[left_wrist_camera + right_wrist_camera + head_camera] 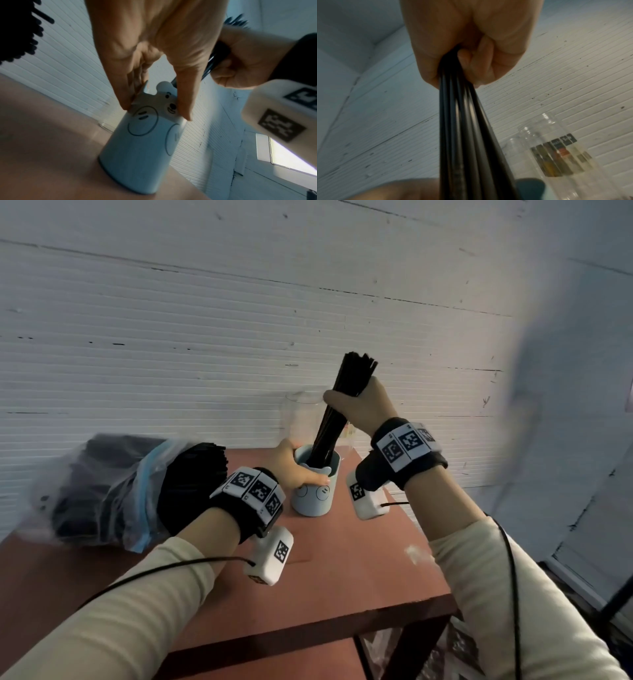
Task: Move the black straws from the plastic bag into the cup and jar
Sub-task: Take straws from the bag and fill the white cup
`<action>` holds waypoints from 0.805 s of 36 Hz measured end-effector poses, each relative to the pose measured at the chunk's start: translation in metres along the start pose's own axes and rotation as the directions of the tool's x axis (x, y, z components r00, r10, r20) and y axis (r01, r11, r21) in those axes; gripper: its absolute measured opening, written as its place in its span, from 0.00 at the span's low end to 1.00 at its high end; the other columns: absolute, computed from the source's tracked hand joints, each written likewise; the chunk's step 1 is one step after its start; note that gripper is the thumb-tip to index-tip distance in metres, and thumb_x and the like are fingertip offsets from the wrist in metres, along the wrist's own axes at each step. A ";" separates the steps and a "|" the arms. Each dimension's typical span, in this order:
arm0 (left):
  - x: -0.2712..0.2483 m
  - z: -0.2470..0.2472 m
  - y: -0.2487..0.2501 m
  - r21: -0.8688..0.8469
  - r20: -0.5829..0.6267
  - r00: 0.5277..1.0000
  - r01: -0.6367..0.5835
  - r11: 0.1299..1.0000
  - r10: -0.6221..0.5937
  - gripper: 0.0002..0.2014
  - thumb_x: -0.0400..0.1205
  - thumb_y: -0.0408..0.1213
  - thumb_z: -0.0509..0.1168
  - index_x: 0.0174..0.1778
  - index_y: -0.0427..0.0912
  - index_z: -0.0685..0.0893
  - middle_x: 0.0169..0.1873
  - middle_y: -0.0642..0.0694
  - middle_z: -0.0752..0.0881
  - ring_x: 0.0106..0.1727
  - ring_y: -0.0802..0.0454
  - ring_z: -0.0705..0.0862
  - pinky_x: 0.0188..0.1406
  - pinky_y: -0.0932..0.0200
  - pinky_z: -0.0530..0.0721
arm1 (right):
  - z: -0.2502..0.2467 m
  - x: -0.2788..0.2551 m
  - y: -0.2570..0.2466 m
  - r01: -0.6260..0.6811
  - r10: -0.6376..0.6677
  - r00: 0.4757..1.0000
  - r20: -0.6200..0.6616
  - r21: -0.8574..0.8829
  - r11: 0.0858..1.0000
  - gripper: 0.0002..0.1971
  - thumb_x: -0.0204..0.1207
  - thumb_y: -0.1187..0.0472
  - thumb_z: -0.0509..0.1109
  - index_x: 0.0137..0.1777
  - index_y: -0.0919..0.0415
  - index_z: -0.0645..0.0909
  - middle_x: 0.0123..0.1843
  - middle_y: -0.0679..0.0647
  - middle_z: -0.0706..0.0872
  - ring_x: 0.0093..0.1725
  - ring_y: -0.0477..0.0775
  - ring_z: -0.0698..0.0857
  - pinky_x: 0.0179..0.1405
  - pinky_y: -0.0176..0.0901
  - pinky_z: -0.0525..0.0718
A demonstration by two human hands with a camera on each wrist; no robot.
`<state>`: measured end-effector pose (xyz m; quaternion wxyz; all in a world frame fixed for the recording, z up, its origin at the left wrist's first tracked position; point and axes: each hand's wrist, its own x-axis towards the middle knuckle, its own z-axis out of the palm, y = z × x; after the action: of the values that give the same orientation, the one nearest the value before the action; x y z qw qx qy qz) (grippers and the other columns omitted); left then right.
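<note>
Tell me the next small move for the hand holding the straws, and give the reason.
Probably the right hand should loosen its grip and let the bundle of straws drop fully into the cup. Their lower ends already sit inside the rim, and the left hand steadies the cup on the table.

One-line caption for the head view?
Right hand lowers a bundle of straws into the cup, steadied by the left hand.

reddish-brown table, white ribbed wall, window
</note>
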<state>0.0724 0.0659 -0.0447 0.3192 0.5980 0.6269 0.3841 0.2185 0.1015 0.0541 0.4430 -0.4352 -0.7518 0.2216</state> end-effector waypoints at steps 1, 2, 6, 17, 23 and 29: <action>0.001 -0.001 -0.002 -0.016 0.008 1.000 0.000 1.000 0.000 0.29 0.63 0.39 0.85 0.57 0.43 0.80 0.52 0.49 0.84 0.56 0.52 0.84 0.56 0.55 0.84 | 0.003 0.002 0.002 -0.024 0.024 0.999 0.034 -0.019 1.000 0.15 0.71 0.59 0.73 0.30 0.59 0.70 0.26 0.49 0.73 0.25 0.47 0.73 0.23 0.36 0.72; 0.002 -0.002 -0.004 -0.019 0.014 1.000 0.000 1.000 0.000 0.33 0.63 0.41 0.85 0.60 0.43 0.78 0.54 0.50 0.83 0.57 0.53 0.83 0.55 0.57 0.83 | 0.006 0.004 0.004 -0.055 0.058 0.996 0.071 -0.049 0.997 0.15 0.71 0.58 0.72 0.30 0.59 0.70 0.26 0.50 0.73 0.25 0.48 0.73 0.22 0.37 0.71; 0.001 -0.007 -0.007 0.014 0.048 0.999 0.006 1.000 -0.007 0.33 0.63 0.45 0.85 0.58 0.49 0.74 0.52 0.56 0.80 0.54 0.60 0.80 0.48 0.64 0.79 | 0.024 0.008 0.016 -0.191 0.244 0.940 0.239 -0.224 0.956 0.14 0.70 0.54 0.73 0.31 0.60 0.74 0.27 0.52 0.75 0.26 0.51 0.74 0.26 0.40 0.74; -0.007 -0.003 -0.007 -0.031 0.046 0.998 0.034 0.999 -0.032 0.46 0.57 0.50 0.85 0.69 0.46 0.73 0.62 0.53 0.82 0.64 0.54 0.81 0.68 0.51 0.81 | 0.036 -0.002 0.025 -0.239 0.269 0.927 0.262 -0.141 0.961 0.24 0.66 0.44 0.81 0.49 0.65 0.85 0.45 0.60 0.91 0.43 0.58 0.91 0.49 0.56 0.90; -0.010 -0.001 -0.001 -0.048 0.066 0.998 -0.009 0.999 0.013 0.21 0.69 0.33 0.81 0.46 0.55 0.75 0.46 0.58 0.82 0.52 0.61 0.83 0.51 0.67 0.79 | 0.025 -0.008 0.024 -0.211 0.234 0.962 0.138 -0.164 0.964 0.24 0.65 0.43 0.81 0.47 0.61 0.78 0.43 0.54 0.84 0.48 0.59 0.88 0.52 0.59 0.88; -0.017 0.001 0.003 -0.056 0.024 1.000 0.001 0.998 0.000 0.26 0.67 0.38 0.83 0.56 0.47 0.78 0.53 0.53 0.84 0.56 0.58 0.82 0.60 0.61 0.79 | 0.025 -0.014 0.020 -0.341 0.335 0.934 0.123 0.026 0.940 0.34 0.59 0.46 0.85 0.55 0.62 0.71 0.52 0.57 0.84 0.42 0.54 0.90 0.45 0.52 0.91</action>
<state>0.0763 0.0492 -0.0432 0.3437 0.5931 0.6121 0.3942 0.2092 0.1011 0.0205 0.3638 -0.5337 -0.6850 0.3370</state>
